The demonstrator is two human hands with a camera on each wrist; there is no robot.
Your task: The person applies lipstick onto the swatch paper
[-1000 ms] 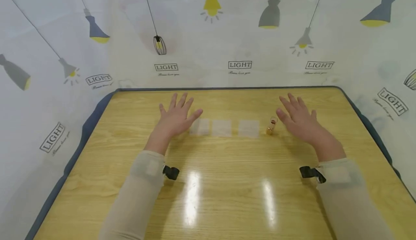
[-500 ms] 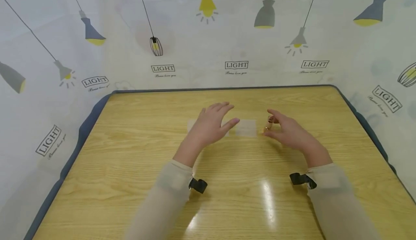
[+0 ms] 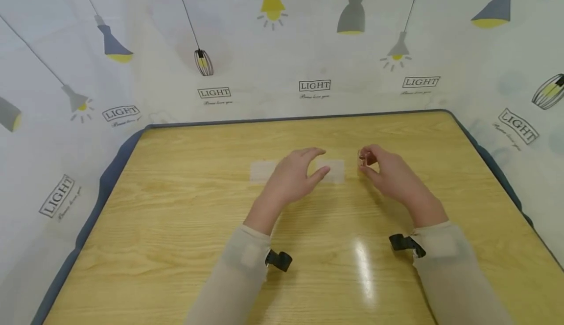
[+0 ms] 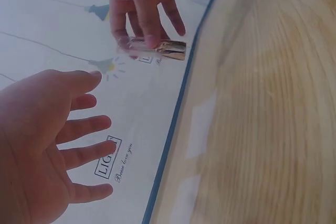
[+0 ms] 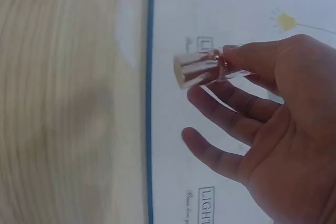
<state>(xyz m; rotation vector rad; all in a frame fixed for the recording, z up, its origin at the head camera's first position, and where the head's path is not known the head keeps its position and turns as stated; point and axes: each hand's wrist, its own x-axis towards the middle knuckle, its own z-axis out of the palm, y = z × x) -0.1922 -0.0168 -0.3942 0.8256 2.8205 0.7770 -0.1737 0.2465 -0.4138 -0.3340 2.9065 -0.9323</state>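
My right hand (image 3: pixel 389 173) pinches a lipstick tube (image 5: pixel 195 71) by its clear cap, between thumb and fingers. The tube has a shiny rose-gold base; in the right wrist view it lies sideways, base pointing left, and the fingers hide part of the cap. In the head view the tube (image 3: pixel 362 158) is upright over the table, right of a row of pale translucent squares. My left hand (image 3: pixel 288 178) holds nothing. Its fingers are spread and relaxed above the row, with the thumb near the right-hand square (image 3: pixel 331 171) and the middle square hidden beneath.
The wood-grain table (image 3: pixel 185 227) has a dark blue edge (image 3: pixel 246 120). White curtains (image 3: pixel 246 31) printed with lamps stand behind it and at both sides. Another pale square (image 3: pixel 263 171) lies left of my left hand. Black straps (image 3: pixel 279 260) sit at both wrists.
My right hand has closed on the lipstick tube and raised it from the table. My left hand has moved right, from beside the squares to above them.
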